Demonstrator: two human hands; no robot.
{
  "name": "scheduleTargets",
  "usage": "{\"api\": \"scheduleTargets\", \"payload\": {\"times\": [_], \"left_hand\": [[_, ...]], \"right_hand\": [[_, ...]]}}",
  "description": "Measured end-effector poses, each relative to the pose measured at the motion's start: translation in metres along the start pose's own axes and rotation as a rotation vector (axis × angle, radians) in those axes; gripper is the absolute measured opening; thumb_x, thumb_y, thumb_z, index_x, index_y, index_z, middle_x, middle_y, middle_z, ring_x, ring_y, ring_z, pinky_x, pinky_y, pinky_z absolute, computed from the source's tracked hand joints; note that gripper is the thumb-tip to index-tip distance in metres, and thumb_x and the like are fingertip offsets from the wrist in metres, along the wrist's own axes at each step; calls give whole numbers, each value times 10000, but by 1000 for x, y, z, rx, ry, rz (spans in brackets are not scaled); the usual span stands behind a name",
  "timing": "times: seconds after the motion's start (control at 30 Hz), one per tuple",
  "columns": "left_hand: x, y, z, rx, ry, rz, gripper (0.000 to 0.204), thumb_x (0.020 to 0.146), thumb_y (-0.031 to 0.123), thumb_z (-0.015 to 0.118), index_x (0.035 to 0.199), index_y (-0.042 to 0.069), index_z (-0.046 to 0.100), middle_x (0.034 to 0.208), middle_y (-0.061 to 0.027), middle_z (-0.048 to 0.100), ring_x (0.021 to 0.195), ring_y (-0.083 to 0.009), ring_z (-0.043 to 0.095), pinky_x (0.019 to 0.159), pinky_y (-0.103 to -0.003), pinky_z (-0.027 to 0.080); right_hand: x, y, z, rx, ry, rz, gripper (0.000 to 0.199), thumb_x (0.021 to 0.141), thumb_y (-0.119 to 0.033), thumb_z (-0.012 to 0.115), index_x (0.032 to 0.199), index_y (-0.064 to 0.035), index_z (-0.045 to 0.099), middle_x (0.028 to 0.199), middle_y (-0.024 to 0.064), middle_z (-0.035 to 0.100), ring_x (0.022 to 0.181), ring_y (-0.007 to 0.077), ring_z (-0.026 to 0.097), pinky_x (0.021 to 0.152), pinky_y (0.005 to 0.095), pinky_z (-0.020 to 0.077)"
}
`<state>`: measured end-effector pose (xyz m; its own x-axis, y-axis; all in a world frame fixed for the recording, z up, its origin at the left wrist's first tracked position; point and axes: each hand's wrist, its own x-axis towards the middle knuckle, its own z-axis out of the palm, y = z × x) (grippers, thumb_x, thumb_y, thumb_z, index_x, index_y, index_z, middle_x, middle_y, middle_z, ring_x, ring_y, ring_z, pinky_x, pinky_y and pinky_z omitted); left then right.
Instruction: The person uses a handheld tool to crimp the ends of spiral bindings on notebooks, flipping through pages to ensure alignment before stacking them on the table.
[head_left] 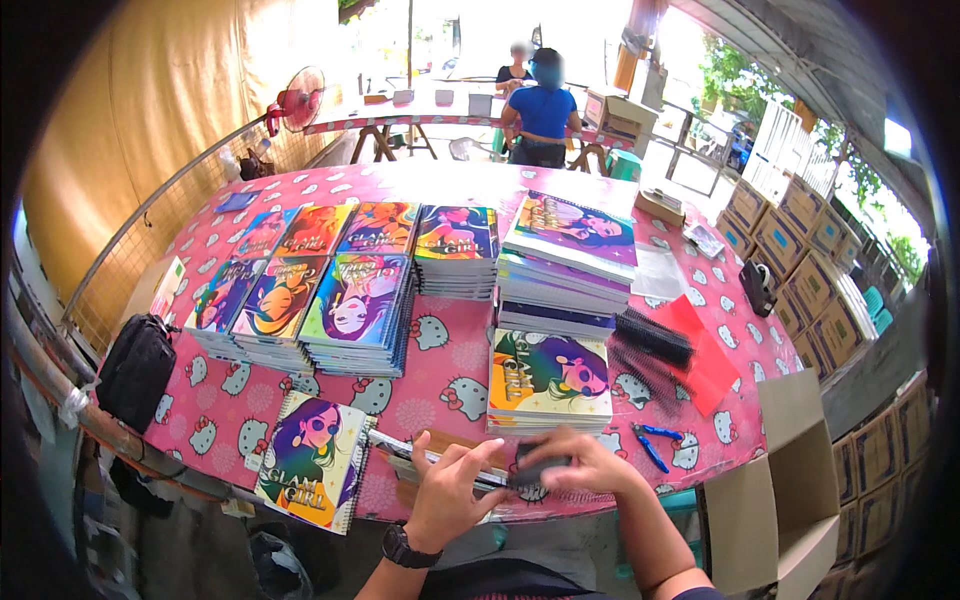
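Note:
My left hand [455,485], with a dark watch at the wrist, curls around a thin notebook [397,445] seen nearly edge-on at the table's near side. Under and behind that notebook shows a brown wooden board [467,440]. My right hand [585,465], slightly blurred, is closed on a dark grey object [537,462] at the notebook's right end; its kind is unclear. To the left lies a spiral-bound notebook [312,465] with an illustrated cover. Just beyond my right hand stands a stack of similar notebooks [550,380].
More notebook stacks [360,310] fill the table's middle left. Black binding coils [652,338] lie on a red sheet [705,365], near blue-handled pliers [652,445]. An open carton [775,490] stands right, a black bag [137,370] left. Two people [540,110] are at the far table.

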<state>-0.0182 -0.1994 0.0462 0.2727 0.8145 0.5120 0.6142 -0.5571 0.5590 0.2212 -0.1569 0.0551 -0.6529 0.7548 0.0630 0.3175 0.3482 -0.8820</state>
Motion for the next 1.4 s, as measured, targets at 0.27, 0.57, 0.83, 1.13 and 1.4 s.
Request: {"api": "scheduleTargets", "payload": {"times": [0.27, 0.57, 0.83, 1.13, 1.4], "left_hand": [[-1, -4, -2, 51, 32, 2, 656, 660, 280, 817, 1245, 150, 549, 823, 42, 624, 871, -133, 605, 1086, -546, 95], [-7, -12, -14, 22, 31, -88, 674, 655, 229, 822, 1264, 156, 544, 839, 58, 633, 876, -131, 612, 1105, -586, 7], [-16, -19, -24, 104, 46, -158, 714, 638, 267, 832, 1277, 149, 535, 999, 15, 626, 1037, -177, 565, 1094, -608, -21], [-35, -67, -2, -808, 568, -374, 910, 662, 81, 842, 1394, 38, 304, 1311, -106, 439, 1219, -192, 408, 1010, -307, 362], [-35, -67, 12, -665, 679, -312, 822, 721, 110, 789, 1399, 52, 329, 1366, -127, 409, 1295, -253, 350, 1090, -407, 238]], "right_hand": [[17, -6, -10, -126, -3, 106, 507, 765, -469, 709, 1051, -51, 701, 1236, 183, 577, 1162, 316, 524, 1008, 411, 368], [30, -9, -6, 199, -97, -130, 461, 791, -450, 694, 1064, -79, 701, 1187, 177, 591, 1116, 298, 538, 991, 386, 379], [44, -9, -2, 502, -275, -237, 546, 789, -502, 670, 1111, -61, 683, 1253, 187, 566, 1212, 321, 493, 1039, 426, 328], [56, -16, 5, 257, -258, -169, 493, 825, -459, 646, 1136, -77, 670, 1241, 206, 558, 1183, 296, 515, 996, 407, 384], [53, -3, 15, 149, -136, -8, 527, 810, -513, 648, 1131, -96, 676, 1277, 216, 537, 1200, 322, 494, 1024, 431, 351]]}}
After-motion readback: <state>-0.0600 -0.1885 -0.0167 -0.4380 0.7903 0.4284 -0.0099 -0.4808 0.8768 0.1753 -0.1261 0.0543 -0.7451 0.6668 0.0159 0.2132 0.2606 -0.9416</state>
